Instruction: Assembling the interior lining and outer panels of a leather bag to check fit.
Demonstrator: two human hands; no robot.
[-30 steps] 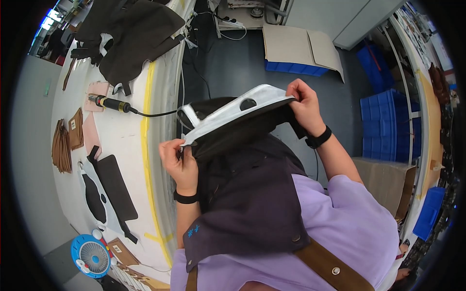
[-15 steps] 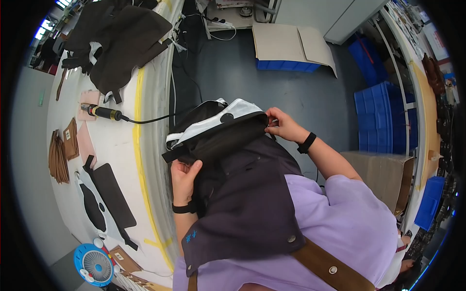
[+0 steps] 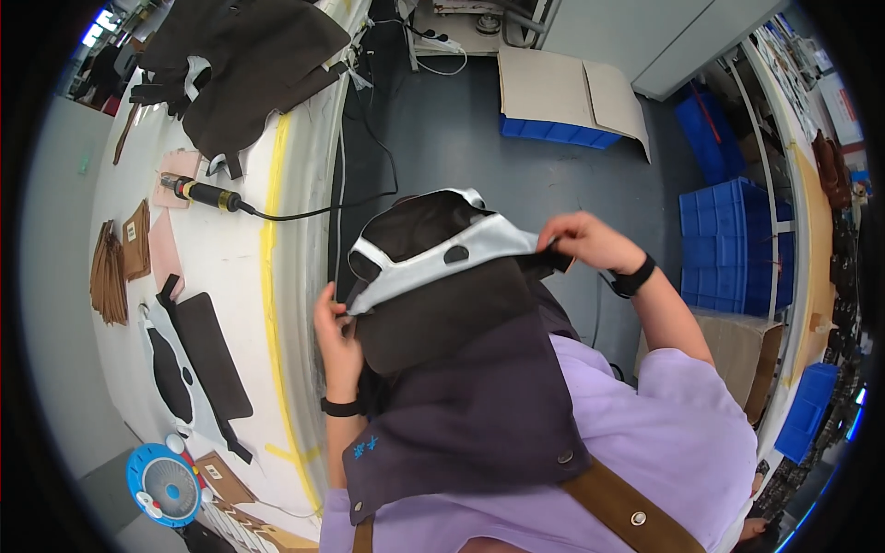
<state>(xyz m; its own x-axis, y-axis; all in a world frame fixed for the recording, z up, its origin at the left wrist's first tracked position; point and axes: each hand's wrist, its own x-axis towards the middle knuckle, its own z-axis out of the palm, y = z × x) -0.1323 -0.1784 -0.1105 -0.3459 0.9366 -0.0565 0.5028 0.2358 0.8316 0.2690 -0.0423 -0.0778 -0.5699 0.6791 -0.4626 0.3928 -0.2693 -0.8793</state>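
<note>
A black-and-white sewn piece [image 3: 419,272] spans the space over my apron [image 3: 470,396]. It has a white band with a dark round spot, a black flap below, and a dark mesh-like opening above. My right hand [image 3: 590,241] pinches its right end, where a short black strap sticks out. At the left end, my left hand [image 3: 337,343] grips the corner between thumb and fingers, partly blurred. On the white table lies a similar white-framed piece [image 3: 187,376] beside a dark rounded panel [image 3: 212,355].
The white table [image 3: 235,304] on my left carries a corded tool with black handle [image 3: 210,195], stacked brown pieces [image 3: 109,276], dark fabric parts [image 3: 249,74] and a small blue fan [image 3: 164,484]. Blue crates [image 3: 728,244] and a cardboard box [image 3: 728,355] stand on the right.
The sewn piece has been turned and spread: its black flap now hangs flat toward me and the opening shows. My right hand has moved right, drawing its end out.
</note>
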